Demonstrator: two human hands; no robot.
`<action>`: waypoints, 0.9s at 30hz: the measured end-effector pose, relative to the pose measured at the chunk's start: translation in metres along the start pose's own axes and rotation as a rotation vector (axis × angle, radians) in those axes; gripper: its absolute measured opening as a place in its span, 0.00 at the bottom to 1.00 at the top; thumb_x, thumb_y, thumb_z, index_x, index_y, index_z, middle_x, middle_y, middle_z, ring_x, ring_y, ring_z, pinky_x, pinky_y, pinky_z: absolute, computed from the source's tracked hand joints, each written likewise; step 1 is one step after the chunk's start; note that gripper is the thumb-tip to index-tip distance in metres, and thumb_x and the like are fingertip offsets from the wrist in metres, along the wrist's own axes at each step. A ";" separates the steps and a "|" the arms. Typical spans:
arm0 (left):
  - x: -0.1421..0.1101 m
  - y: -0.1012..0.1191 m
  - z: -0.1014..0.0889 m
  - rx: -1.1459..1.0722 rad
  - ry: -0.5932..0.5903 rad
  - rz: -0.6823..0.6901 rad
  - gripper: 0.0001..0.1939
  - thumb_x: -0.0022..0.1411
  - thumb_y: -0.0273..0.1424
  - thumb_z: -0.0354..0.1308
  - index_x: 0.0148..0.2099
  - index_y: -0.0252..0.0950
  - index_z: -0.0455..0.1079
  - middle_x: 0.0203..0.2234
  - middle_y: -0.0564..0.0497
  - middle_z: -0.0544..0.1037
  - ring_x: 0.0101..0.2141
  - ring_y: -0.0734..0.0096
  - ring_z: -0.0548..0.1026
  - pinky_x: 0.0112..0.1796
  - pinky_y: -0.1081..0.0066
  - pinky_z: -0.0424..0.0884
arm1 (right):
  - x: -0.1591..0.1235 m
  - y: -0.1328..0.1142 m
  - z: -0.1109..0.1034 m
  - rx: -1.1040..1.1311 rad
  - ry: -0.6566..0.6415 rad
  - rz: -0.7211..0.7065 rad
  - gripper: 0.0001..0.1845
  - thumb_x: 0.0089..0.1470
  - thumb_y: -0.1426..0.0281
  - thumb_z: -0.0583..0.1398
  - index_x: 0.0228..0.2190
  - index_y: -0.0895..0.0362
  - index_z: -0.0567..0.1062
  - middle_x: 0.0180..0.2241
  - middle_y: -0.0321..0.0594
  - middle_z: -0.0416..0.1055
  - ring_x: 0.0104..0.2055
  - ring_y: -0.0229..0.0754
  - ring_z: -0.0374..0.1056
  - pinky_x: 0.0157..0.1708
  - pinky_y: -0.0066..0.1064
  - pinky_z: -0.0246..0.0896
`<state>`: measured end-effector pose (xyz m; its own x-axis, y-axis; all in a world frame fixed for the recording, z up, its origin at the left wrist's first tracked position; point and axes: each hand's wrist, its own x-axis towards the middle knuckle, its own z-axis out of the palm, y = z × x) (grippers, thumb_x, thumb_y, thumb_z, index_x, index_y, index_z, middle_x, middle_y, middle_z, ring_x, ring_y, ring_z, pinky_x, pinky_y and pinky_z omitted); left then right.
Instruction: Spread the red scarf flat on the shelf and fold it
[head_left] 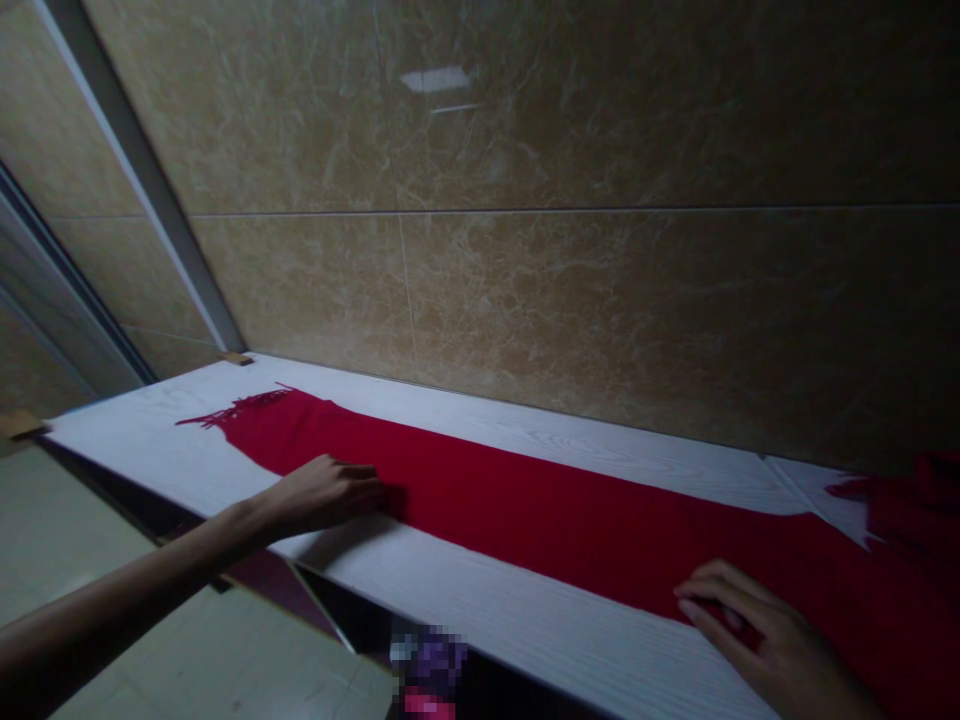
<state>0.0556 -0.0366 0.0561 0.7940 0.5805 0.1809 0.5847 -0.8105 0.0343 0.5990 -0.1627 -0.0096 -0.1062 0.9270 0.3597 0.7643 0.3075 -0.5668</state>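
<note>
A long red scarf (525, 505) with a fringed far-left end lies stretched along a white wood-grain tabletop (480, 585). At its near edge, left of the middle, my left hand (328, 492) is closed with the fingers bent down onto the cloth; the fingertips are partly hidden. Farther right, my right hand (754, 625) pinches the near edge between thumb and fingers. Between the two hands the cloth looks mostly flat, and its right part runs out of view.
A bunched red cloth (915, 505) lies at the table's far right. Behind the table rises a brown marbled tile wall (525, 280). Dark open space shows below the front edge, with a pixelated purple and pink patch (431, 670). Pale floor tiles (172, 640) are at lower left.
</note>
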 end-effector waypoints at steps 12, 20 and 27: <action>0.011 0.017 0.002 -0.035 0.030 0.128 0.14 0.77 0.29 0.52 0.56 0.44 0.77 0.44 0.47 0.83 0.43 0.67 0.80 0.46 0.71 0.77 | 0.001 0.000 0.000 0.016 0.019 0.001 0.26 0.61 0.41 0.61 0.31 0.48 0.84 0.34 0.42 0.80 0.36 0.44 0.79 0.35 0.25 0.76; 0.018 0.027 0.011 0.137 -0.051 0.087 0.16 0.75 0.22 0.49 0.36 0.34 0.75 0.29 0.48 0.77 0.25 0.72 0.73 0.30 0.73 0.72 | 0.001 -0.001 -0.003 0.045 -0.009 0.059 0.26 0.57 0.40 0.62 0.30 0.48 0.84 0.33 0.43 0.81 0.36 0.46 0.79 0.34 0.27 0.77; 0.031 0.027 0.009 0.099 -0.078 0.015 0.10 0.70 0.22 0.54 0.41 0.36 0.76 0.31 0.48 0.79 0.28 0.69 0.76 0.30 0.72 0.71 | 0.014 -0.020 0.009 -0.114 0.034 -0.007 0.24 0.62 0.44 0.58 0.33 0.46 0.85 0.35 0.41 0.82 0.37 0.48 0.79 0.36 0.35 0.74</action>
<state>0.0970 -0.0400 0.0537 0.8108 0.5760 0.1038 0.5834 -0.8095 -0.0659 0.5762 -0.1541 -0.0001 -0.0915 0.9166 0.3892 0.8310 0.2856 -0.4773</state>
